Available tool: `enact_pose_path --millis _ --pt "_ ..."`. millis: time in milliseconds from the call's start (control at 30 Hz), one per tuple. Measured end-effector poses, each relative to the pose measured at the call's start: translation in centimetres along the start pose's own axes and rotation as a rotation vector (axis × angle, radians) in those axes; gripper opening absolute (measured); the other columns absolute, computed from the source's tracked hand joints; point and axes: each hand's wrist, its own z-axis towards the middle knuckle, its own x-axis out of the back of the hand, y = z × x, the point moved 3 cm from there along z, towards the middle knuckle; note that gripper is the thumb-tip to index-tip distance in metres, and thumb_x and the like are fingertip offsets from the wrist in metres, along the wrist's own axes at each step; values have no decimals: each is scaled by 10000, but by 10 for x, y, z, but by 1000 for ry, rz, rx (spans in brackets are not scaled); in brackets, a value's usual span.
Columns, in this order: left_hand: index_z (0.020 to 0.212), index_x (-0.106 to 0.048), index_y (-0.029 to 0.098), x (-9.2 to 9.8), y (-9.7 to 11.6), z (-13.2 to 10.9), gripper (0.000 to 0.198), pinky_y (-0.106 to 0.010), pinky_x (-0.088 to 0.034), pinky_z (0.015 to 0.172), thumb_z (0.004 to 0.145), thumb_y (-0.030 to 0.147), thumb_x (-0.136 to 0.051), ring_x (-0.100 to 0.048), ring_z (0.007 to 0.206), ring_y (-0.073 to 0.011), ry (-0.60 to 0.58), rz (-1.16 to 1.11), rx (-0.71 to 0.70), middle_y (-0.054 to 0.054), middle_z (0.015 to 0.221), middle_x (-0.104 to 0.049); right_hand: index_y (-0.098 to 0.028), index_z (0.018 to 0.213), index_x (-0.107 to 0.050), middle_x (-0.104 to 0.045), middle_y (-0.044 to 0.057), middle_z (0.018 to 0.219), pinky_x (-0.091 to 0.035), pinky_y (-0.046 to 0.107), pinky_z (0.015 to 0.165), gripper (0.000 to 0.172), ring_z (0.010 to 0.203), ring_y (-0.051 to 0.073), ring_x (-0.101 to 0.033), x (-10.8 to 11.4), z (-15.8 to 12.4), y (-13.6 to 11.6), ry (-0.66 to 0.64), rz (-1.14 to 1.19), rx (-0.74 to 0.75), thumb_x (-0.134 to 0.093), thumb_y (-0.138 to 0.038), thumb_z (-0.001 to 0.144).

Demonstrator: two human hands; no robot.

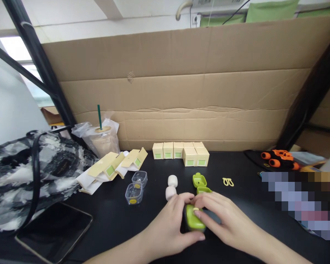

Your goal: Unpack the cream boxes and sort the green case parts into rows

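Observation:
My left hand [172, 223] curls around the side of a small rounded container with a green lid [194, 219] and a dark lower part. Bent over the lid from the other side, my right hand [222, 216] has its thumb and fingers closed at a small pale yellow piece [195, 209] on top. Just beyond my fingers lie two loose green lids [199, 179], the nearer one partly hidden. Two white rounded pieces [172, 181] stand left of them. Two pale yellow rings [228, 182] rest to the right.
Clear plastic cups [134, 193] stand left, near flattened yellow cartons [107, 165]. Small yellow boxes [178, 150] line the back before a cardboard wall [167, 91]. A tablet [55, 233], a fluffy bag [57, 168] and a bagged drink [103, 141] occupy the left; an orange toy car [282, 156] sits right.

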Motion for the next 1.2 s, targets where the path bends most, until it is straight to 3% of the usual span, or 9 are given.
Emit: enact_pose_path --millis 100,267,433,533,667,733,833,1000,1200 --pt "1180 -468 219 -2 -8 -3 659 -412 -417 945 626 353 -799 -537 1056 -263 47 -55 104 -86 1145 -570 -228 906 -490 -618 11 907 -478 305 784 103 860 157 -586 -5 -2 1 9 39 -24 -421 -158 938" --pt "1145 -464 198 -5 -10 -1 641 -403 -420 947 608 271 -806 -526 1056 -248 8 -52 122 -79 1154 -553 -245 962 -470 -604 31 993 -484 307 818 127 924 168 -586 -11 -4 2 9 87 -60 -360 -183 953" --pt "1216 -429 177 -3 -4 -1 684 -390 -420 953 640 286 -781 -526 1060 -244 -28 -22 101 -98 1156 -546 -277 1060 -456 -590 33 1023 -490 246 795 163 930 153 -585 -1 -11 12 265 260 -230 -312 -289 985" --pt "1218 -467 183 16 11 -1 609 -374 -426 943 672 243 -729 -536 1034 -234 -62 65 2 -82 1112 -562 -267 1014 -490 -581 44 1014 -489 258 789 188 906 171 -570 7 -15 23 435 370 -361 -341 -374 973" --pt "1200 -482 196 65 22 10 478 -344 -436 909 746 233 -628 -540 1007 -207 -17 248 -60 -69 1094 -558 -268 923 -500 -567 41 985 -508 258 682 238 808 173 -557 8 -15 33 515 648 -486 -392 -481 931" --pt "1150 -511 188 90 18 21 390 -347 -421 919 777 259 -602 -527 1034 -211 -30 393 -56 -69 1102 -561 -269 889 -500 -562 35 980 -505 257 673 256 800 170 -543 7 -15 34 521 736 -520 -420 -512 911" --pt "1122 -539 187 113 -3 37 386 -368 -400 941 764 296 -635 -499 1078 -234 -97 610 70 -67 1119 -578 -267 891 -519 -569 36 991 -490 260 678 271 806 171 -530 4 -14 31 478 753 -517 -431 -524 903" --pt "1063 -600 155 119 -32 46 426 -410 -401 924 666 257 -717 -494 1081 -286 -135 689 172 -88 1058 -620 -250 873 -537 -584 38 964 -474 265 661 299 793 175 -528 1 -12 28 450 743 -499 -431 -528 902" --pt "1175 -548 156 119 -42 39 549 -405 -429 893 663 286 -701 -525 1078 -295 -105 692 207 -101 1083 -632 -236 863 -556 -610 35 954 -467 252 647 309 762 161 -545 1 -9 24 444 745 -503 -452 -525 897"
